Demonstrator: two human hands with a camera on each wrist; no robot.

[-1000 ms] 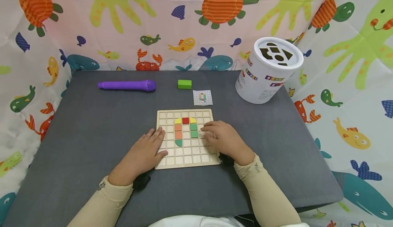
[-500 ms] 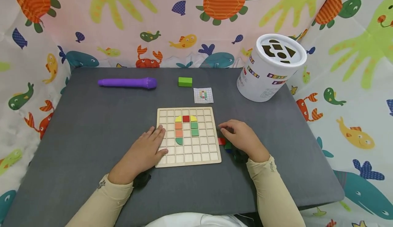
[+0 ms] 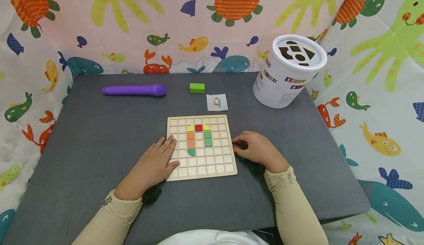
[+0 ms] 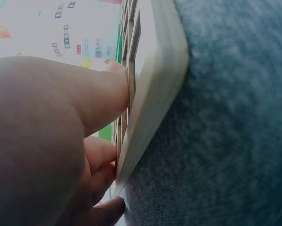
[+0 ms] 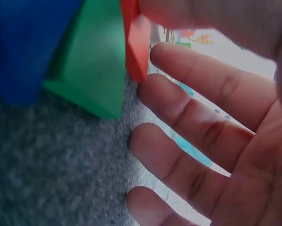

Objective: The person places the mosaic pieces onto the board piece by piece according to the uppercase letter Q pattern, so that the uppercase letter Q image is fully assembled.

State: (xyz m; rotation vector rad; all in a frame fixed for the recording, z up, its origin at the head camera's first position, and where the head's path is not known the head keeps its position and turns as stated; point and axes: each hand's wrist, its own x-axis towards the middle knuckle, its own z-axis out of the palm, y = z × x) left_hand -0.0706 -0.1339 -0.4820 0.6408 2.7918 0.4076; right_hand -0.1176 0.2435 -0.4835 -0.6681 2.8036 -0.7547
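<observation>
Wooden grid board (image 3: 201, 164) holds yellow, red, orange & green tiles in its upper cells. L hand (image 3: 153, 166) lies flat, fingers straight, on board's left edge. R hand (image 3: 260, 151), fingers curled, pinches a red piece (image 5: 137, 44) just right of the board, beside green (image 5: 91, 70) & blue (image 5: 25, 42) pieces.

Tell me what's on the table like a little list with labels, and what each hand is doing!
Left hand: rests flat on the left edge of the wooden grid board.
Right hand: beside the board's right edge, pinching a red piece.
By the right hand: green piece and blue piece on the grey table.
On the board: yellow, red, orange and green tiles.
Back of table: purple tube, green block, small pattern card, white tub.
</observation>
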